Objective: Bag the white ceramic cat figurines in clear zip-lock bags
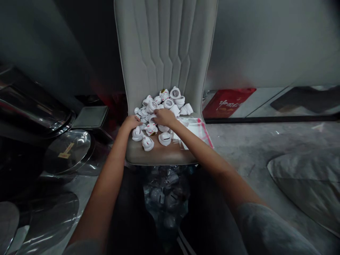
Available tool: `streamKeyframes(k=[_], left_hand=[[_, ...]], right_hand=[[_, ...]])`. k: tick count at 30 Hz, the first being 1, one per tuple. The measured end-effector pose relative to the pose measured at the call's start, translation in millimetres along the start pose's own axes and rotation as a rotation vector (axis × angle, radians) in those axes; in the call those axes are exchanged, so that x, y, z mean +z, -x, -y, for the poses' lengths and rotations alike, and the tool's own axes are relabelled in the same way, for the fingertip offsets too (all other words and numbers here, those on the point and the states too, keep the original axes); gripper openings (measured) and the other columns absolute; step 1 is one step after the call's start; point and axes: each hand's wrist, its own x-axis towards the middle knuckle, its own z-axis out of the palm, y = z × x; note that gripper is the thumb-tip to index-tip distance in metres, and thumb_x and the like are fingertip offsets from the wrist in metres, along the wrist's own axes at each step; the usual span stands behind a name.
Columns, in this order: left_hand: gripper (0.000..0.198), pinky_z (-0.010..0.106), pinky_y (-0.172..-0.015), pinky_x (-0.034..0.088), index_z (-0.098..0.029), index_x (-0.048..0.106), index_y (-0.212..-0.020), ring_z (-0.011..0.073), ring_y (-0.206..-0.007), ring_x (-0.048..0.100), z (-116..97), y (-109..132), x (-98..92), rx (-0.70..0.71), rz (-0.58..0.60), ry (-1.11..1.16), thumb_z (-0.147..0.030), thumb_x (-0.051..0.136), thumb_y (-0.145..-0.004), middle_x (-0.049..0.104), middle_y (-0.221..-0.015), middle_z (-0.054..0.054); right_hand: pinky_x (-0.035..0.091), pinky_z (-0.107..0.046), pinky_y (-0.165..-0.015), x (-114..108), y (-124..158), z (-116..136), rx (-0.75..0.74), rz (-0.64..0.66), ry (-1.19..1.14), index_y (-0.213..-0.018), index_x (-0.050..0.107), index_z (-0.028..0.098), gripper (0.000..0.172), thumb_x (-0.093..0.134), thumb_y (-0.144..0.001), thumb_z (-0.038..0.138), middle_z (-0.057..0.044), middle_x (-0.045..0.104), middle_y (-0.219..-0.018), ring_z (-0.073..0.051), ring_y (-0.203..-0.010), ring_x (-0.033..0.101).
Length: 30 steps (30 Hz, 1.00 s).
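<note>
A heap of several small white cat-shaped figurines (170, 101) lies on the seat of a beige padded chair (164, 46). My left hand (130, 122) rests at the left edge of the heap, fingers curled among the pieces. Over the middle of the pile, my right hand (164, 116) has its fingers bent down and closed on a white figurine. A few loose figurines (147, 143) sit nearer the front of the seat. A clear plastic bag with a red strip (198, 129) lies on the seat under my right wrist.
A clear bag holding more pieces (166, 198) hangs below the chair's front edge. Shiny metal trays and lids (66, 150) are stacked at the left. A red packet (227, 102) lies by the wall at the right, and a grey cushion (305, 184) lies on the floor.
</note>
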Motion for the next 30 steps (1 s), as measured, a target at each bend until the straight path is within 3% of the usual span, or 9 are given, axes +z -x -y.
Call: streamKeyframes(k=[5,8,12,15,18,21,23,26,30], left_hand=[[0.022,0.027,-0.074,0.053,-0.017,0.075,-0.083,0.0223,-0.078,0.071,-10,2,-0.2,-0.029,0.021,0.014,-0.017,0.08,-0.061,0.075,-0.078,0.006],[0.015,0.031,-0.083,0.054,-0.016,0.075,-0.08,0.0277,-0.091,0.073,-16,11,-4.6,0.011,-0.048,0.0,-0.014,0.072,-0.065,0.077,-0.087,0.011],[0.027,0.034,-0.094,0.052,-0.016,0.075,-0.095,0.0278,-0.104,0.071,-16,32,-12.9,0.09,-0.16,0.044,-0.013,0.061,-0.072,0.077,-0.104,0.014],[0.027,0.035,-0.092,0.054,-0.015,0.073,-0.1,0.025,-0.101,0.07,-17,54,-9.7,0.261,-0.241,0.362,-0.023,0.06,-0.078,0.075,-0.108,0.013],[0.035,0.034,-0.081,0.058,-0.018,0.068,-0.108,0.0207,-0.091,0.069,-27,81,8.5,0.402,-0.172,0.829,-0.041,0.062,-0.083,0.072,-0.107,0.011],[0.04,0.03,-0.074,0.056,-0.022,0.062,-0.11,0.0167,-0.085,0.066,-45,108,36.1,0.399,-0.091,1.167,-0.051,0.063,-0.083,0.068,-0.1,0.006],[0.038,0.028,-0.075,0.054,-0.023,0.059,-0.107,0.016,-0.085,0.063,-57,123,52.9,0.375,-0.119,1.265,-0.053,0.061,-0.085,0.064,-0.099,0.005],[0.035,0.032,-0.089,0.05,-0.022,0.058,-0.106,0.0186,-0.098,0.06,-71,141,67.1,0.461,-0.26,1.125,-0.054,0.054,-0.092,0.061,-0.105,0.006],[0.041,0.039,-0.104,0.043,-0.02,0.052,-0.119,0.0231,-0.111,0.053,-79,154,69.8,0.751,-0.378,0.696,-0.05,0.06,-0.092,0.054,-0.115,0.01]], right_hand=[[0.05,-0.036,-0.084,-10,12,-5,0.049,-0.198,-0.111,-0.118,0.07,0.017,0.035,0.044,-0.097,0.026,-0.014,0.074,-0.118,-0.03,-0.108,0.068],[0.048,-0.033,-0.085,-17,27,-11,0.087,-0.343,-0.246,-0.119,0.069,0.016,0.035,0.044,-0.097,0.026,-0.012,0.073,-0.119,-0.027,-0.106,0.068],[0.048,-0.03,-0.08,-20,49,-20,0.161,-0.465,-0.461,-0.109,0.071,0.013,0.032,0.046,-0.094,0.025,-0.01,0.076,-0.105,-0.022,-0.091,0.068],[0.047,-0.029,-0.077,-19,69,-19,0.16,-0.518,-0.568,-0.103,0.072,0.013,0.029,0.048,-0.092,0.024,-0.009,0.075,-0.098,-0.02,-0.083,0.066],[0.048,-0.029,-0.076,-15,90,-11,0.117,-0.543,-0.622,-0.102,0.072,0.013,0.028,0.049,-0.09,0.024,-0.009,0.074,-0.096,-0.02,-0.082,0.064],[0.048,-0.031,-0.077,-11,111,-2,0.047,-0.576,-0.655,-0.099,0.071,0.014,0.025,0.051,-0.088,0.025,-0.009,0.072,-0.093,-0.021,-0.08,0.063],[0.047,-0.032,-0.076,-9,123,2,0.005,-0.612,-0.679,-0.095,0.071,0.015,0.023,0.053,-0.087,0.027,-0.008,0.069,-0.088,-0.021,-0.078,0.061],[0.047,-0.033,-0.076,-5,134,6,-0.013,-0.668,-0.762,-0.09,0.068,0.018,0.02,0.053,-0.086,0.029,-0.007,0.066,-0.086,-0.021,-0.078,0.059],[0.049,-0.033,-0.083,0,140,6,0.012,-0.64,-0.988,-0.086,0.064,0.021,0.018,0.048,-0.087,0.028,-0.005,0.068,-0.089,-0.021,-0.086,0.06]])
